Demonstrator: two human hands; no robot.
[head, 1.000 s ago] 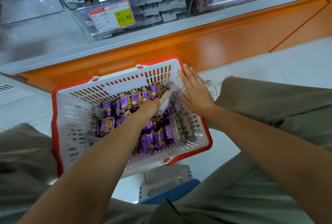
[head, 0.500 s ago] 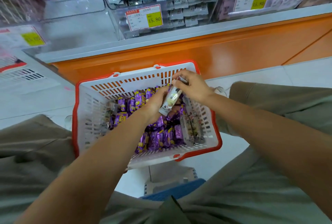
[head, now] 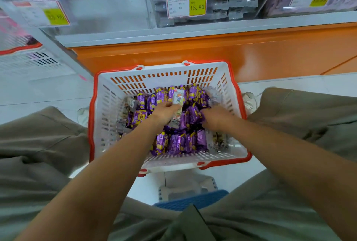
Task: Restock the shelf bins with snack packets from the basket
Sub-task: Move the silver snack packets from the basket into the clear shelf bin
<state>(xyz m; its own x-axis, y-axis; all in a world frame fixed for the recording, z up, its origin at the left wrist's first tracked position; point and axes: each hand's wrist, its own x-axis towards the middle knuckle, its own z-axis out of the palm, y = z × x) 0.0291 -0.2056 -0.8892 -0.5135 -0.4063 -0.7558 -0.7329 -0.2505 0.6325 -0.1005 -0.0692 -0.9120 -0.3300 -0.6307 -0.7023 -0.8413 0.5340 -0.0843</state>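
Head view: left grip [head: 164, 108] pinches a white cartoon packet [head: 178, 97] over the middle of the basket [head: 92, 121]; right grip [head: 215, 118] is dug into the purple packets [head: 173, 142] toward the basket's right side. Its fingers are hidden, so can't tell if it holds any. Packets likely light, soft film, slick and crinkly, contents probably crushable. Best taken by a sealed end or lightly across the body, no squeezing. Clear shelf bins [head: 231, 3] sit beyond the basket's far wall, above it.

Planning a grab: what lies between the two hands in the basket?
Purple snack packets fill the gap between the left hand, gripping a white packet, and right hand; head view.
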